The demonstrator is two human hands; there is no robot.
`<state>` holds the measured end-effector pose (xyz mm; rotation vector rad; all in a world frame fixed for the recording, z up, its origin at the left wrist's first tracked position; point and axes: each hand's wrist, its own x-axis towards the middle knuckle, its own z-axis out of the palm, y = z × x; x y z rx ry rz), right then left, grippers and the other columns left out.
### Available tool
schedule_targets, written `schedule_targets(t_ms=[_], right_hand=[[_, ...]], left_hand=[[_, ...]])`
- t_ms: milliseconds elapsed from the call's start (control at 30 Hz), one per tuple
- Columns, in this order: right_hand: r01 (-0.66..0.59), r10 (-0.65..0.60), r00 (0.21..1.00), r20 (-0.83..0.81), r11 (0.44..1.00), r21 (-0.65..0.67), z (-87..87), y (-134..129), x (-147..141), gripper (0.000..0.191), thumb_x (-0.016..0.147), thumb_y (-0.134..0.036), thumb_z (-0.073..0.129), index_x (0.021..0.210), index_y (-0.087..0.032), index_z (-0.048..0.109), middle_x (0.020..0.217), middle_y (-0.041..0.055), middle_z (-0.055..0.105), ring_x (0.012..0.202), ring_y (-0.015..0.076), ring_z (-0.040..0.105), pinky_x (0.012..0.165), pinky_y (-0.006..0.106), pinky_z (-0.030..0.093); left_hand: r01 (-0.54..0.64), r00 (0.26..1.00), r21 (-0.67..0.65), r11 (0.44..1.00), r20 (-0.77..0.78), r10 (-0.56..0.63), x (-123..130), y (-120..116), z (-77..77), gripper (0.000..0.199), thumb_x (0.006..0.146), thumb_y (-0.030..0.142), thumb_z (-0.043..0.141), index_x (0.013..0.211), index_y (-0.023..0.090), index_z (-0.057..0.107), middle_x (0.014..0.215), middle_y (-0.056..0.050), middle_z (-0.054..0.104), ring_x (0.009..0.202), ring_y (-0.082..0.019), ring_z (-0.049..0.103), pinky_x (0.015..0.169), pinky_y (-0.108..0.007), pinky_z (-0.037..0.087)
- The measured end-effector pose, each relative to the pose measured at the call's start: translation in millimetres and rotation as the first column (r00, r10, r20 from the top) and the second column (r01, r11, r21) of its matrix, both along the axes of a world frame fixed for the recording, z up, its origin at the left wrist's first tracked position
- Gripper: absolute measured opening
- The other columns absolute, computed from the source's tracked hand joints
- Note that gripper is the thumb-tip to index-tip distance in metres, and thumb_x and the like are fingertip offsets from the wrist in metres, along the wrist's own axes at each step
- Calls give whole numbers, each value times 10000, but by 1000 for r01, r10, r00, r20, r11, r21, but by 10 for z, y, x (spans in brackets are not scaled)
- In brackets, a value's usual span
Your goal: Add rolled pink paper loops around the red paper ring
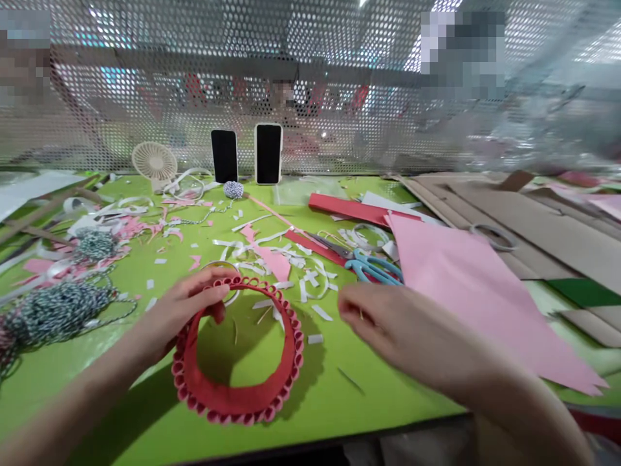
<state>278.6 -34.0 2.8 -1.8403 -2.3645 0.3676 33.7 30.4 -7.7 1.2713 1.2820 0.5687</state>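
1. In the head view, a red paper ring (237,396) edged with pink-and-red paper loops is held over the green table (330,395) by the left hand (187,312), whose grip is closed on the ring's upper rim.
2. The right hand (388,323) is held well apart, to the right of the ring, with its fingers loosely curled; whether anything is gripped cannot be told.
3. Blue-handled scissors (373,269) are lying just beyond the right hand, beside a pink paper sheet (466,298).
4. White paper scraps (310,279) are scattered across the table, and a hank of twisted twine (53,314) is placed at the left.
5. Two phones (268,154) are stood upright against a perforated metal screen (310,65).
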Motion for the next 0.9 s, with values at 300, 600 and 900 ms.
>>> schedule_targets(t_ms=[300,600,900], right_hand=[[342,-363,867,341,932,123,-323,-122,456,471,660,-308,595,1090,-129,527,984,169,595,858,339,565,611,398,450],[497,-521,804,286,853,159,-668,-162,1012,418,738,-102,340,1133,-126,476,726,147,620,593,266,604,511,322,381],[364,-408,895,179,902,233,-638,39,940,412,736,-270,475,1136,-175,484,1096,164,560,1015,323,511,770,414,392]], left_hand=[[27,994,-204,979,112,-4,45,-51,-30,467,683,424,621,1105,247,528,601,2,637,607,-159,591,577,-234,451],[28,995,-185,982,99,-10,41,-48,-19,448,702,397,612,1114,236,544,614,-15,641,623,-155,591,594,-228,463],[22,994,-203,979,113,1,49,-62,-7,497,680,400,627,1137,238,517,601,-12,641,639,-174,603,589,-243,470]])
